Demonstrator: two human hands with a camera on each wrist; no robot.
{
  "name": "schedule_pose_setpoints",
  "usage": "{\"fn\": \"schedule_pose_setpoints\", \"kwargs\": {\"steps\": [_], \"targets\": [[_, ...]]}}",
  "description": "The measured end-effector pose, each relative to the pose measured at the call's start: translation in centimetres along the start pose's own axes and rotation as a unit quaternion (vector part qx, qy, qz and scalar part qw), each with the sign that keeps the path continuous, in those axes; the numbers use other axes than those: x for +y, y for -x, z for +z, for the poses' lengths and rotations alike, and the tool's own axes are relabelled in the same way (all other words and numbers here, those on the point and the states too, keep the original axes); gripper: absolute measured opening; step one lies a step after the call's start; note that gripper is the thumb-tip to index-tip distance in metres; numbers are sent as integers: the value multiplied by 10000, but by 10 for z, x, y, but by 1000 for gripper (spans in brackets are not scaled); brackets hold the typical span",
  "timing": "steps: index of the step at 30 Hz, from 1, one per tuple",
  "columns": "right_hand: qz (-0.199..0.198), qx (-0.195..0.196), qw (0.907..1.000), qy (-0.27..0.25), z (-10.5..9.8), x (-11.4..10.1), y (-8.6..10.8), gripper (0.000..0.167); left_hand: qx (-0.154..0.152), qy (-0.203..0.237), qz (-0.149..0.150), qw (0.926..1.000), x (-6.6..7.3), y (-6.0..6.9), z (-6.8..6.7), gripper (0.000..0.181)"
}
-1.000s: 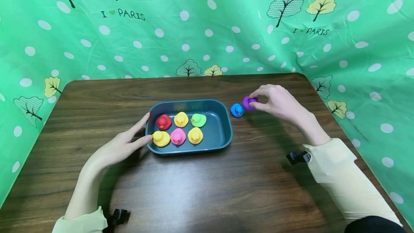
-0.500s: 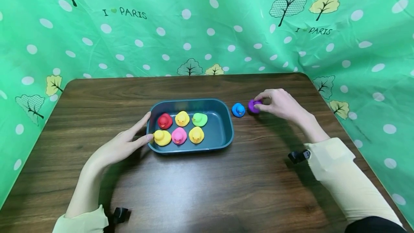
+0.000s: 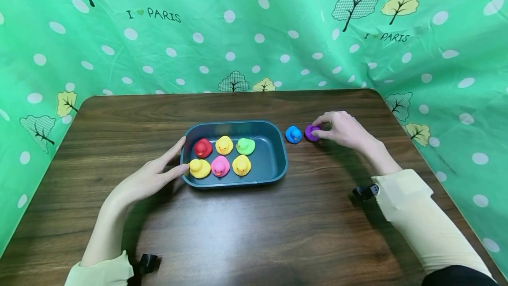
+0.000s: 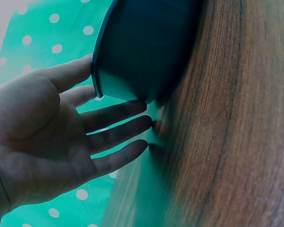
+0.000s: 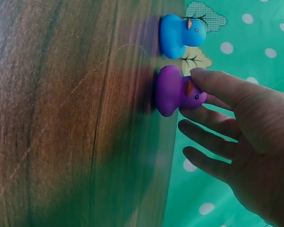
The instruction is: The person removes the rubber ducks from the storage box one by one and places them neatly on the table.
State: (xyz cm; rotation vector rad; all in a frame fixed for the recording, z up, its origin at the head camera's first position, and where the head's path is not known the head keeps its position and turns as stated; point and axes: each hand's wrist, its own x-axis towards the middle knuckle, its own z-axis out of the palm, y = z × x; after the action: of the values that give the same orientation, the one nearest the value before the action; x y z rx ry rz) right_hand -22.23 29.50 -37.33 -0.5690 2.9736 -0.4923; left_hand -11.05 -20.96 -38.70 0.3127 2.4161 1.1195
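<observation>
My right hand (image 3: 344,129) pinches a purple rubber duck (image 5: 168,92) by its head, between thumb and fingertips. That duck stands upright on the table in the right wrist view, beside a blue rubber duck (image 3: 293,135) and a small gap from it. To the left lies a dark blue tray (image 3: 271,158) holding several rubber ducks in two rows: a red one (image 3: 203,148), a green one (image 3: 245,146), a pink one (image 3: 220,167) and yellow ones. Fingers nearly straight, my left hand (image 3: 147,180) touches the tray's left end with thumb and fingertips.
The ducks in the tray occupy its left and middle; its right end shows bare floor. Around it spreads a dark wooden table (image 3: 246,233). A green dotted cloth (image 3: 246,25) hangs behind the table.
My right hand has moved the purple duck slightly right and down onto the table, a little away from the blue duck. My left hand stays at the tray.
</observation>
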Motion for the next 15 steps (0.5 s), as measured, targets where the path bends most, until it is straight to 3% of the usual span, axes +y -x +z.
{"fn": "schedule_pose_setpoints", "kwargs": {"steps": [15], "targets": [[38, -62, 9997, -215, 7, 3, -1, 24, 7, -47, -15, 10000, 0, 1, 0, 75]]}}
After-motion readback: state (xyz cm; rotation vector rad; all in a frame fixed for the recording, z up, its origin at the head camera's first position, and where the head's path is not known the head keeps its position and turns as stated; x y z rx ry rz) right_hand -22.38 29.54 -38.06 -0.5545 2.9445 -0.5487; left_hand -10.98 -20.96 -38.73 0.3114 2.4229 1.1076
